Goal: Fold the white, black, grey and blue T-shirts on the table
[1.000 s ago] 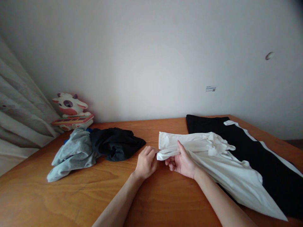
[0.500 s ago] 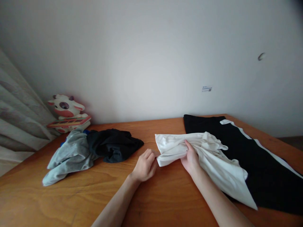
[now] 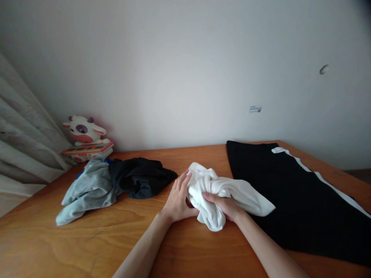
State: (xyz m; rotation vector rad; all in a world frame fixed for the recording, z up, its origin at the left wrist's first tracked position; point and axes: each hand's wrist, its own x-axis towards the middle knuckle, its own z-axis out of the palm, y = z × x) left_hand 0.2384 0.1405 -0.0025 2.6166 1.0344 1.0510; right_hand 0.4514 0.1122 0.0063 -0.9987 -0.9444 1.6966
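A bunched white cloth [image 3: 211, 185] is between my two hands above the wooden table [image 3: 116, 247]. My right hand [image 3: 227, 204] grips its middle, with the thumb on top. At the cloth's left edge my left hand [image 3: 179, 200] is open, fingers spread and thumb apart, touching the fabric. One end of the cloth points right, over a black garment [image 3: 304, 204] with a white stripe that lies spread flat on the right.
Left of my hands lie a crumpled black cloth [image 3: 142, 177] and a grey cloth [image 3: 87, 193]. Behind them stands a toy cow with a keyboard [image 3: 87, 139], near a curtain [image 3: 26, 127]. A wall [image 3: 179, 77] rises at the table's back edge.
The white cloth is more bunched and has moved left, off much of the black garment. My left hand has let go of its corner and opened. My right hand has shifted slightly left and down.
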